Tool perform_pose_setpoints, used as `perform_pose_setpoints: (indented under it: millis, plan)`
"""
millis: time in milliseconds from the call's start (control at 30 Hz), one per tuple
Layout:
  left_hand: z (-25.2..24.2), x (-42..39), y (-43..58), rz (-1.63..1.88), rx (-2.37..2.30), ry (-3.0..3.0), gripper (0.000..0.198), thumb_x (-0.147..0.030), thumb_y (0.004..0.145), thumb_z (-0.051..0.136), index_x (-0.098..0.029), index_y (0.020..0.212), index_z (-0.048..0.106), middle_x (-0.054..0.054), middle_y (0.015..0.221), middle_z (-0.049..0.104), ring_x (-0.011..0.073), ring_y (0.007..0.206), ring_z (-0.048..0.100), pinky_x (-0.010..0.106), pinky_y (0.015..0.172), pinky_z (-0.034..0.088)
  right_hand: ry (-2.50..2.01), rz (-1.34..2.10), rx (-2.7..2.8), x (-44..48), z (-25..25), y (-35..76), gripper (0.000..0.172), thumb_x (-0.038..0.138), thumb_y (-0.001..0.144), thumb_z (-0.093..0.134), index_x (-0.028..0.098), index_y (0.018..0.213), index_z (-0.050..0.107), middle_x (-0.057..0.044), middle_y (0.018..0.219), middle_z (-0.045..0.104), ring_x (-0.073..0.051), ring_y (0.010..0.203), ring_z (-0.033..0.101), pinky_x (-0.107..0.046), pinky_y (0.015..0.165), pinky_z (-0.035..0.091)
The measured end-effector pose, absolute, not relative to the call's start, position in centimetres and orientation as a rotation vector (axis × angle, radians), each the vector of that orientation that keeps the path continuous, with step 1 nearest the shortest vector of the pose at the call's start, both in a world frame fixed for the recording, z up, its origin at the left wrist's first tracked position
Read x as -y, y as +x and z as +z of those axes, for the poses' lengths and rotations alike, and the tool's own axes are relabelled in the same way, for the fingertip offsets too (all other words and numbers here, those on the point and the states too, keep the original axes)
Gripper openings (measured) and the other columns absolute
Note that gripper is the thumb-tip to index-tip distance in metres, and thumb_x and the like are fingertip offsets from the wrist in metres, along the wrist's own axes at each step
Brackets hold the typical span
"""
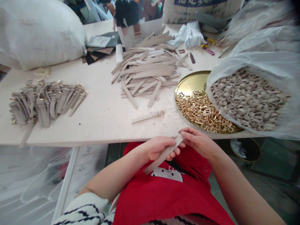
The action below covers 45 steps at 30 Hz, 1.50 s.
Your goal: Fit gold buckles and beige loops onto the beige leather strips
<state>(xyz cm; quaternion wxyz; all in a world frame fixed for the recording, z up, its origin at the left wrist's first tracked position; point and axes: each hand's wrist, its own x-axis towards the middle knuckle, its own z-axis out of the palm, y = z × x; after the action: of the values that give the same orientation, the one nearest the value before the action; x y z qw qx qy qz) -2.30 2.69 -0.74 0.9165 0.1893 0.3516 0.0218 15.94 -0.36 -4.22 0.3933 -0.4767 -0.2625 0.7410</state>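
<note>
Over my lap, at the table's front edge, I hold a flat beige strap (161, 157) slanting down to the left. My left hand (162, 147) is closed around its upper part, with the fingers beneath. The fingertips of my right hand (193, 139) pinch its upper end; whether a small part is there too is hidden. Just beyond my hands a finished-looking strap with a gold buckle (147, 117) lies on the table. A round gold tray (194, 76) full of small gold buckles (203, 112) stands to the right. Farther back is a heap of loose beige straps (150, 68).
On the left lies a pile of buckled straps (47, 103). At right, an open plastic bag (286, 65) of beige loops (250, 97) overlaps the tray. A stuffed white bag (42, 31) stands back left. Yellow-handled snips (207, 47) lie back right. A red apron (168, 197) covers my lap.
</note>
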Motion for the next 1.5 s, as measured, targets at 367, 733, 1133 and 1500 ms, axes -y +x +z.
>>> perform_pose_setpoints:
  millis: [367, 733, 1133, 1500]
  plan:
    - [-0.6, -2.7, -2.6, 0.038, -0.746, 0.672, 0.023, -0.032, 0.082, 0.046, -0.011, 0.083, 0.056, 0.0, 0.057, 0.059, 0.0054, 0.043, 0.049, 0.016, 0.044, 0.037, -1.148, 2.007, 0.712, 0.8, -3.5, 14.7, 0.019, 0.032, 0.069, 0.068, 0.018, 0.082, 0.063, 0.003, 0.059, 0.053, -0.009, 0.057, 0.046, -0.024, 0.058, 0.037]
    - [-0.8, -2.9, -5.2, -0.013, -0.63, 0.601, 0.026, -0.022, 0.079, 0.05, -0.011, 0.102, 0.054, 0.006, 0.074, 0.065, 0.011, 0.057, 0.062, 0.021, 0.053, 0.049, -1.239, 1.717, 0.508, -0.3, -2.9, 16.1, 0.019, 0.032, 0.062, 0.073, 0.02, 0.074, 0.065, 0.004, 0.06, 0.051, -0.006, 0.052, 0.043, -0.021, 0.05, 0.039]
    - [-0.7, -2.8, -4.6, 0.012, -0.708, 0.595, 0.024, -0.023, 0.078, 0.049, -0.011, 0.098, 0.054, 0.005, 0.069, 0.064, 0.0099, 0.052, 0.061, 0.018, 0.048, 0.046, -1.24, 1.732, 0.525, 0.0, -3.7, 15.1, 0.015, 0.03, 0.066, 0.071, 0.021, 0.076, 0.065, 0.004, 0.062, 0.053, -0.007, 0.054, 0.045, -0.021, 0.051, 0.038]
    - [-0.9, -2.4, -4.2, 0.016, -0.759, 0.668, 0.024, -0.025, 0.075, 0.05, -0.012, 0.096, 0.052, 0.003, 0.067, 0.062, 0.0084, 0.051, 0.059, 0.017, 0.047, 0.044, -1.235, 1.722, 0.507, 0.2, -4.1, 15.0, 0.015, 0.031, 0.067, 0.07, 0.021, 0.078, 0.065, 0.004, 0.064, 0.052, -0.007, 0.055, 0.044, -0.021, 0.053, 0.039]
